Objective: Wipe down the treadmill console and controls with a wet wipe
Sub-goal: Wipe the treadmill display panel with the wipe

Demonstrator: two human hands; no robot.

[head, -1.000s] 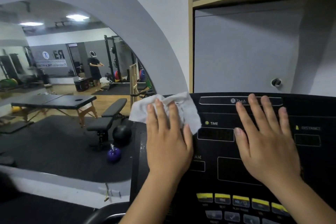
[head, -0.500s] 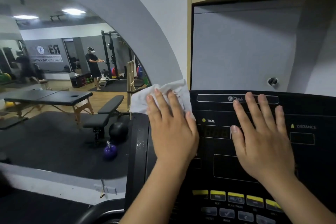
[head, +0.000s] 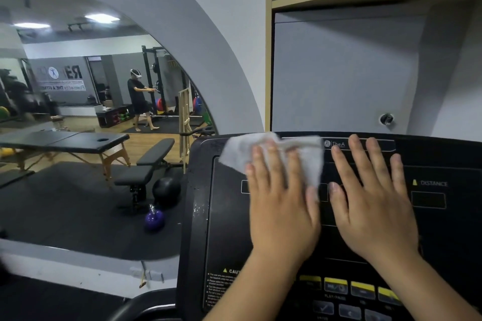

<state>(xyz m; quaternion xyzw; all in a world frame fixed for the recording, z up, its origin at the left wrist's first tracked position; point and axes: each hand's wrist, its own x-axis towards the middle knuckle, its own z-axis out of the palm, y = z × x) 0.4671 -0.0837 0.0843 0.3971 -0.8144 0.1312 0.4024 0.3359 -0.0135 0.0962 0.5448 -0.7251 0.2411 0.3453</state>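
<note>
Pressing wet wipe (head: 240, 154) flat under left hand (head: 283, 206) with straight, released fingers, centre top of frame on console (head: 227, 216). Bracing just beside with right hand (head: 375, 206), equally flat, grasping nothing. Sweep evenly, overlapping strokes, toward yellow buttons (head: 336, 285) below.

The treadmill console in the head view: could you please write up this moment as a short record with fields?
left hand: flat, presses the wet wipe against the console, upper left
right hand: flat and bare on the console, beside the left hand
wet wipe: white, crumpled, partly under the left hand
console: black; DISTANCE label at right, yellow buttons below the hands
surroundings: arched mirror to the left
</note>
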